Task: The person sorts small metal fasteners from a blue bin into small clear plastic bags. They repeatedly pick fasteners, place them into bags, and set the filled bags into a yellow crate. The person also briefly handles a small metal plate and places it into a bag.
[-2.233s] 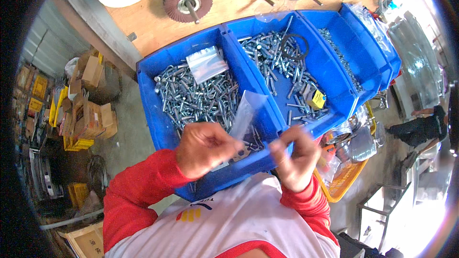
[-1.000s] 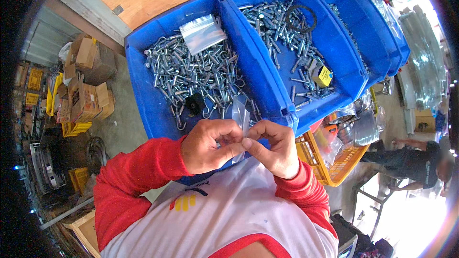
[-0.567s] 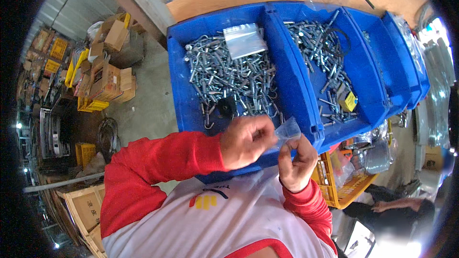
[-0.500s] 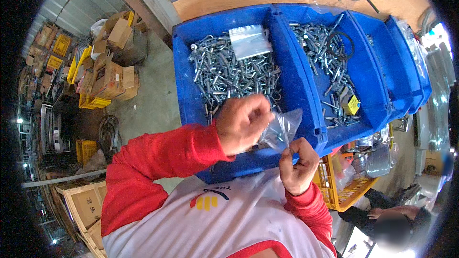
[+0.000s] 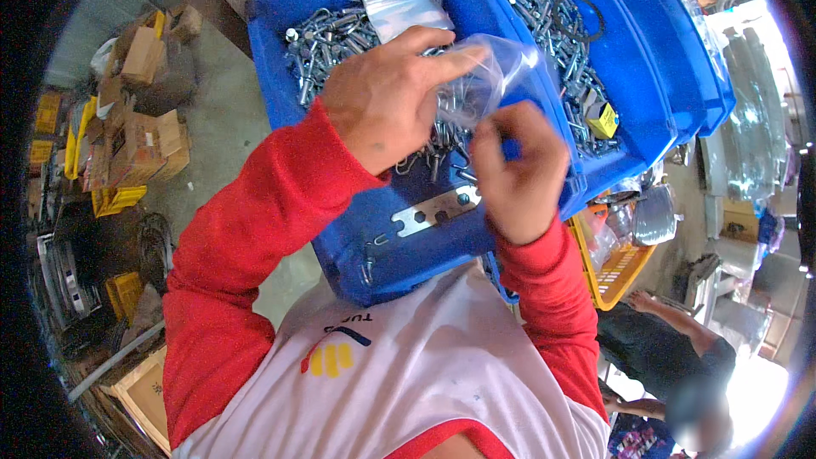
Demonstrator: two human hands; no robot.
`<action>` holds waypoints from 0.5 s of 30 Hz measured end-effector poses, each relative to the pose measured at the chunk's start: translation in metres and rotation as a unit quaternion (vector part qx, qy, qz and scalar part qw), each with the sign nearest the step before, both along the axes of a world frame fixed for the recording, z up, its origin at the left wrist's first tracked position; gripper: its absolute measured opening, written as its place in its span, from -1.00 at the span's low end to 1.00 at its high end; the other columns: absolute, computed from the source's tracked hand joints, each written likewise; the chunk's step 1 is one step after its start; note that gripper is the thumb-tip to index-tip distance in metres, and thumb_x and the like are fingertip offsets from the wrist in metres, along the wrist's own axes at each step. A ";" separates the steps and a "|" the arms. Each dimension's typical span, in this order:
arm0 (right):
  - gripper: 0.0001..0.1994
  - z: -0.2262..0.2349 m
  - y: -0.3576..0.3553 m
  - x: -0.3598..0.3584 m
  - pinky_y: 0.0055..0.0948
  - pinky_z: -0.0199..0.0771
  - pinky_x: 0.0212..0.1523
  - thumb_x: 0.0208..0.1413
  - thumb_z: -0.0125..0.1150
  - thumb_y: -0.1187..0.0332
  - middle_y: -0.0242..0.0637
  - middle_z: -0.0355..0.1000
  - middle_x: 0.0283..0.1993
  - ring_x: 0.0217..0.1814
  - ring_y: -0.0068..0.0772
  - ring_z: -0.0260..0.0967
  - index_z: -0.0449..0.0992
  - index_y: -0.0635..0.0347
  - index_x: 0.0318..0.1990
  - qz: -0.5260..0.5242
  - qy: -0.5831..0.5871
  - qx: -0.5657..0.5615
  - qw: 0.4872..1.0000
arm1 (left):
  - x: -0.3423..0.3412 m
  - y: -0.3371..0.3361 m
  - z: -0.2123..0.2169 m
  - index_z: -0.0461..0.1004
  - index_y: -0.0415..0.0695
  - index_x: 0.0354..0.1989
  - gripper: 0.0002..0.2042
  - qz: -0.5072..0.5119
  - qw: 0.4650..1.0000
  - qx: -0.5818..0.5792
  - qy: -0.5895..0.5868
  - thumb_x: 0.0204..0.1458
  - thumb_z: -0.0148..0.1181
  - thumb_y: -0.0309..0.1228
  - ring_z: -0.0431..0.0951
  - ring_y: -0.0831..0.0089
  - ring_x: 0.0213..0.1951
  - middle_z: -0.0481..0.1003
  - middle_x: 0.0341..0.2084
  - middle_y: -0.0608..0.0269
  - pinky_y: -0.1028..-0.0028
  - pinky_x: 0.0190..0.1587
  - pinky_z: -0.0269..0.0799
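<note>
A clear plastic bag [image 5: 503,76] is stretched between my hands above the nearest blue bin [image 5: 340,234]. My left hand [image 5: 382,102] holds its far left side, one finger reaching into or behind the film; the thumb is hidden. Curled and smeared by motion, my right hand [image 5: 520,170] grips the bag's near edge. Beneath them, the bin holds a heap of metal bolts and pins [image 5: 327,38]. On top of that heap lies a stack of flat clear bags [image 5: 406,10]. A slotted metal plate [image 5: 435,211] rests on the bin's bare near floor.
More blue bins [image 5: 633,59] stand to the right, one with bolts, a black ring [image 5: 578,17] and a small yellow box [image 5: 602,119]. A yellow crate [image 5: 625,276] sits below them. Cardboard boxes [image 5: 140,149] are stacked at left. Another person [image 5: 671,348] is at lower right.
My hands and the bag have moved farther over the bin. The bag is spread wider, with a left finger now stretched into or behind it. The metal plate has come into view.
</note>
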State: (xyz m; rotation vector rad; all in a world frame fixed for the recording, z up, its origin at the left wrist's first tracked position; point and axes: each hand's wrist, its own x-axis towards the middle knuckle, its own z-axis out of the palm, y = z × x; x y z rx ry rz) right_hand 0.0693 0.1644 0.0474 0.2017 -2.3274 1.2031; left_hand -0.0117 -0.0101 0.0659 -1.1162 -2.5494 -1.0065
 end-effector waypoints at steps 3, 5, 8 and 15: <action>-0.87 -0.017 0.016 -0.007 -0.31 0.42 -0.42 0.09 0.30 0.48 -0.04 0.48 -0.50 -0.50 -0.13 0.45 0.55 0.37 -0.42 0.006 -0.107 -0.081 0.991 | -0.012 -0.016 -0.010 0.61 -0.14 0.06 -0.53 -0.001 0.997 -0.063 0.046 -0.09 0.09 -0.65 0.62 0.05 0.02 0.54 0.11 -0.05 0.25 0.07 0.55; -0.83 -0.037 0.024 -0.003 -0.25 0.45 -0.41 0.13 0.29 0.41 -0.01 0.53 -0.47 -0.49 -0.08 0.49 0.57 0.37 -0.41 0.071 -0.143 0.022 0.987 | -0.027 -0.025 -0.013 0.61 -0.23 0.01 -0.57 -0.014 0.998 -0.034 0.052 -0.10 0.09 -0.65 0.62 0.01 0.02 0.57 0.07 -0.07 0.24 0.10 0.54; -0.86 -0.068 0.029 0.009 -0.08 0.54 -0.28 0.10 0.27 0.38 0.03 0.56 -0.32 -0.31 0.09 0.55 0.58 0.30 -0.34 0.070 -0.340 0.315 0.883 | -0.033 -0.032 -0.025 0.61 -0.29 -0.03 -0.61 -0.007 0.999 -0.022 0.026 -0.09 0.09 -0.65 0.62 -0.03 0.02 0.58 0.01 -0.14 0.25 0.12 0.53; -0.83 -0.070 0.022 0.017 0.06 0.54 -0.19 0.04 0.26 0.34 0.04 0.55 -0.26 -0.23 0.20 0.53 0.54 0.27 -0.32 0.026 -0.312 0.336 0.888 | -0.031 -0.037 -0.046 0.60 -0.30 -0.03 -0.62 -0.024 0.999 0.042 -0.022 -0.08 0.11 -0.66 0.63 -0.05 -0.03 0.59 -0.02 -0.16 0.25 0.04 0.57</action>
